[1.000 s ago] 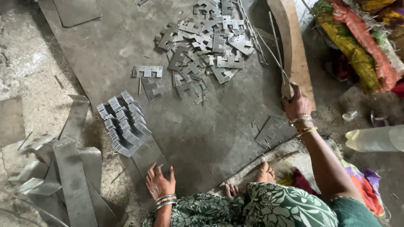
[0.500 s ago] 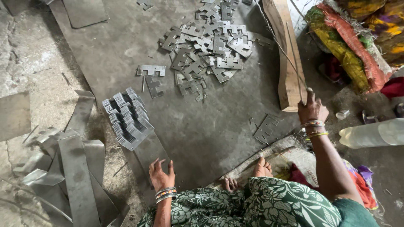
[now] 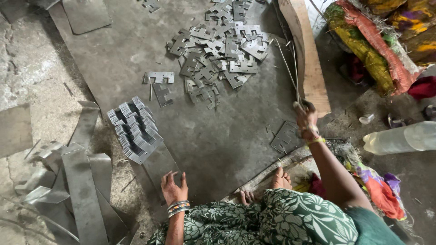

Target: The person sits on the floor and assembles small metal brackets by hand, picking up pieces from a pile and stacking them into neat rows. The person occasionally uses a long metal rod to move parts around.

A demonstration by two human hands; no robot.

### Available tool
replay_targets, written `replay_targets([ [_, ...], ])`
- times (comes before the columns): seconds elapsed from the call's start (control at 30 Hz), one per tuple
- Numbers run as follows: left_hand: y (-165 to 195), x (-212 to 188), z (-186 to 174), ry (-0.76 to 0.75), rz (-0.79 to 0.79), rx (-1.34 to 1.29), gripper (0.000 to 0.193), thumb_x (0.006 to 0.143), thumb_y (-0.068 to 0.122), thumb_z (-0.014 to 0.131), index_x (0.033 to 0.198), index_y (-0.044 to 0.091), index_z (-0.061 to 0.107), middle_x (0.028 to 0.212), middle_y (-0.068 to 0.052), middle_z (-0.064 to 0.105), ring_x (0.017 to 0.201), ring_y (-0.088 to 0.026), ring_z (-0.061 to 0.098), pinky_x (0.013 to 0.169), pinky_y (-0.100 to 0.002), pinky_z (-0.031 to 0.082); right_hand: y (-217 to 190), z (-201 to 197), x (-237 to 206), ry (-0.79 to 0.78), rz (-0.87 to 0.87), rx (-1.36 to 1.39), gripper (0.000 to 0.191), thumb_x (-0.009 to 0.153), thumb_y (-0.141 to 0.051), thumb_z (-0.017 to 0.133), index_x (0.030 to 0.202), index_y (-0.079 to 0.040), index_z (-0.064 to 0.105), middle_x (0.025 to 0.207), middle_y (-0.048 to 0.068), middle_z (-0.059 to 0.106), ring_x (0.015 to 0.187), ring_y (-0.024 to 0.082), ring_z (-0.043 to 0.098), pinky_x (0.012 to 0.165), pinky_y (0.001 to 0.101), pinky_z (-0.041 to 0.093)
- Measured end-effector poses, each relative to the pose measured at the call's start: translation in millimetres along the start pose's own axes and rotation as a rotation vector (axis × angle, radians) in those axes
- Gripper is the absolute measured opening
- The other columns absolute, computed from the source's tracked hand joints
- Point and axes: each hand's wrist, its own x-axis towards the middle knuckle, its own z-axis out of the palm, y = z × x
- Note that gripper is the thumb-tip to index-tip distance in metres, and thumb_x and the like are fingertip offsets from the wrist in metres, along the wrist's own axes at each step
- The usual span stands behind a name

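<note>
— Two hands showed, and only one held anything. The right hand point(image 3: 307, 121) was clenched round thin wire rods point(image 3: 290, 68) at their near end; the rods ran away from the fist, up along the edge of a wooden plank point(image 3: 308, 59).

— And the other?

— The left hand point(image 3: 173, 187) lay spread, fingers apart, palm down on the sheet point(image 3: 213, 136), gripping nothing. Just beyond its fingertips sat a packed stack point(image 3: 135, 129) of stamped plates.

— How far along did the work look?

— Partly, I judged. That one stack was gathered, but a loose pile point(image 3: 218, 50) of the same plates lay scattered well beyond both hands, with a couple of strays point(image 3: 159, 81) between pile and stack. Most plates looked unsorted.

— Anything near the fist?

— One flat plate point(image 3: 285, 137) lay just left of the right wrist. I couldn't tell whether the rods touched the plank.
</note>
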Motion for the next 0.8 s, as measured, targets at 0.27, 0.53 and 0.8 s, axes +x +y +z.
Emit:
replay_targets([
  [0.27,6.8,5.8,11.3,0.016,0.056,0.047,0.026,0.088,0.029,0.075,0.102,0.008,0.069,0.111,-0.012,0.066,0.106,-0.035,0.063,0.094,-0.048,0.05,-33.5,38.6,8.7,-0.181,-0.132,-0.12,0.051,0.088,-0.023,0.082,0.134,-0.009,0.067,0.081,0.007,0.065,0.061,0.012,0.055,0.048,0.0302,0.041],
  [0.53,2.6,4.2,6.9,0.064,0.004,0.112,0.027,0.089,0.032,0.073,0.103,0.009,0.07,0.12,-0.011,0.065,0.109,-0.035,0.061,0.094,-0.049,0.049,-58.5,65.4,20.5,-0.058,-0.101,0.182,0.046,0.084,-0.022,0.084,0.126,-0.011,0.066,0.086,-0.006,0.071,0.065,0.003,0.062,0.05,0.0248,0.051],
  [0.8,19.1,16.2,8.2,-0.038,-0.1,0.329,0.039,0.09,0.047,0.068,0.11,0.013,0.072,0.129,-0.008,0.063,0.113,-0.033,0.06,0.099,-0.05,0.047,-78.2,117.2,31.8,-0.502,0.023,-0.003,0.041,0.092,-0.024,0.074,0.13,-0.009,0.069,0.092,0.001,0.073,0.067,0.008,0.062,0.056,0.0293,0.054],
])
